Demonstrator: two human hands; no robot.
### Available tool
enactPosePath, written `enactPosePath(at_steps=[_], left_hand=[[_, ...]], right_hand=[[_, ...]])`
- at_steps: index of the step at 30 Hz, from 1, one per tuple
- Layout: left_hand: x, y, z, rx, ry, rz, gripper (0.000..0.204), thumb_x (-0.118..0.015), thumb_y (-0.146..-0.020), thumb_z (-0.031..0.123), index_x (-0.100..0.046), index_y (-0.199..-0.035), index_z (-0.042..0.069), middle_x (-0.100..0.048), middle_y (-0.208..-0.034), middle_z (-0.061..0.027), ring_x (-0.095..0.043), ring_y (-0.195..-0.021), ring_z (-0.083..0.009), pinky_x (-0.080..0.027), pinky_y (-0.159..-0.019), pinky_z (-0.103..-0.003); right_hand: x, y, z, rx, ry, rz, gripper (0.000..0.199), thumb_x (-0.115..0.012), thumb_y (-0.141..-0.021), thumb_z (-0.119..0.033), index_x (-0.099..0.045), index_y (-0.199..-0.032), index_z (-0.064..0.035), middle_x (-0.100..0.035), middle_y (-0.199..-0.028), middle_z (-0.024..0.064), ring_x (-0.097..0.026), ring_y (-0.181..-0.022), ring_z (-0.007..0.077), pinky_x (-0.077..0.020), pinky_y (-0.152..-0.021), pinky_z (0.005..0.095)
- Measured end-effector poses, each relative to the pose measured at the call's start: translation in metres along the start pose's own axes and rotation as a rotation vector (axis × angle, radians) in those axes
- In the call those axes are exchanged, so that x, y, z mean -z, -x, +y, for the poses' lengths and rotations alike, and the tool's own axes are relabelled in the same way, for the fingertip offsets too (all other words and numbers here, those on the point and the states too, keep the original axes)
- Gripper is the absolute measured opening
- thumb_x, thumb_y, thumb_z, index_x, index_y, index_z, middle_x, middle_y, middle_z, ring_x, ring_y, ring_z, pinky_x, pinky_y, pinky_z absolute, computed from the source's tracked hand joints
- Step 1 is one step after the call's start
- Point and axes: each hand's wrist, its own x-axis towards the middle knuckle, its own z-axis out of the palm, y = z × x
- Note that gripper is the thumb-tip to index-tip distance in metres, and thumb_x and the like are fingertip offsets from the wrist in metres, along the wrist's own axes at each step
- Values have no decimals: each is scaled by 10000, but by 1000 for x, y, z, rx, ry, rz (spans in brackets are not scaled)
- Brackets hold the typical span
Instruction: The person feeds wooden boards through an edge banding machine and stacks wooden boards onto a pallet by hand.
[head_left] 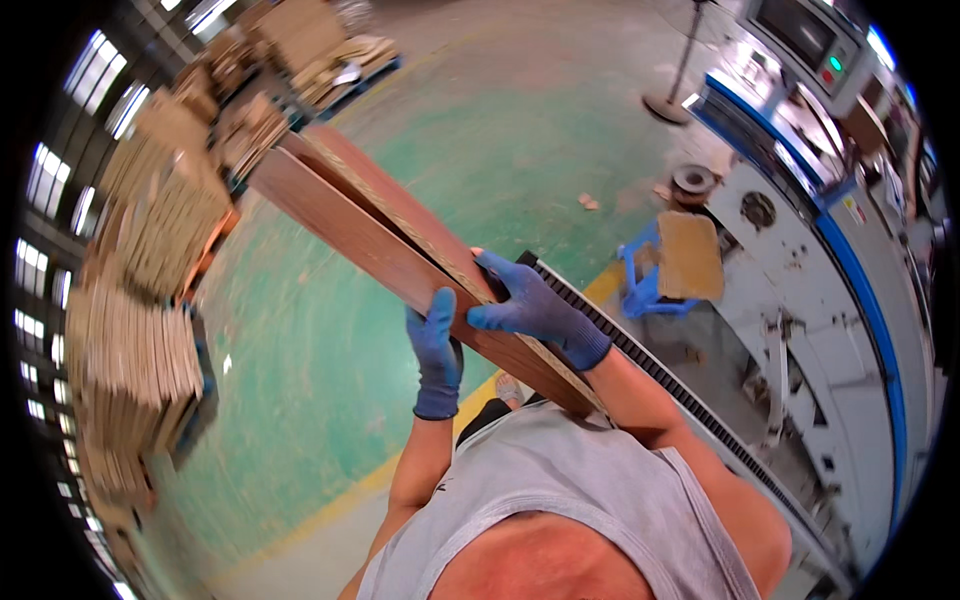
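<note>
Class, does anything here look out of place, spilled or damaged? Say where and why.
Small brown scraps lie loose on the green floor, left of and beyond the blue plastic stool; they look like stray litter, though their material is unclear. The held wood-grain panels show no obvious damage.

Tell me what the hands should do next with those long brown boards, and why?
I'd guess a gentle squeeze to bring the long brown boards closer together. A dark gap shows between them toward the far end, while the left hand and right hand both hold them nearer the other end. Closing it might make them steadier to hold.
</note>
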Motion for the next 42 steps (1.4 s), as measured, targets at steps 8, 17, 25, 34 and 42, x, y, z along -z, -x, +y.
enactPosePath(at_steps=[8, 17, 25, 34, 42], left_hand=[[-56, -230, 24, 24, -155, -369, 561, -689, -943, 155, -453, -1407, -53, -594, -1300, -145, -624, -1147, -260, -519, -996, -393], [-106, -455, -3, 1, -580, -679, 510, -736, -887, 59, -536, -1341, -57, -675, -1188, -153, -692, -1055, -245, -568, -903, -365], [-77, -607, -94, 54, -1051, -1016, 441, -810, -776, 90, -612, -1150, -36, -703, -964, -116, -670, -871, -179, -558, -771, -354], [-137, -732, -201, 205, -1101, -1395, 457, -832, -716, 165, -660, -1087, -38, -716, -891, -160, -690, -791, -225, -555, -723, -381], [-230, -835, -276, 244, -1174, -1591, 504, -800, -702, 145, -648, -1145, -39, -731, -894, -156, -712, -803, -240, -567, -730, -385]], right_hand=[[61, -156, 9, 240, -88, 437, 871, -744, -833, -229, -329, -1551, 37, -586, -1373, 121, -549, -1246, 163, -418, -1083, 320], [182, -247, 77, 418, -336, 1107, 309, -584, -992, -112, -608, -1278, 2, -655, -995, 13, -603, -898, 72, -509, -755, 253], [284, -246, 145, 228, -262, 1859, 187, -577, -1001, -147, -660, -1031, 18, -608, -878, -19, -533, -772, 83, -489, -694, 293], [427, -292, 214, 187, 274, 2430, 539, -576, -965, -68, -439, -1467, 72, -545, -1445, 198, -541, -1303, 253, -418, -1098, 340], [532, -297, 212, 35, 278, 2697, 617, -569, -947, -108, -382, -1505, 80, -585, -1381, 263, -585, -1279, 299, -458, -1065, 360]])
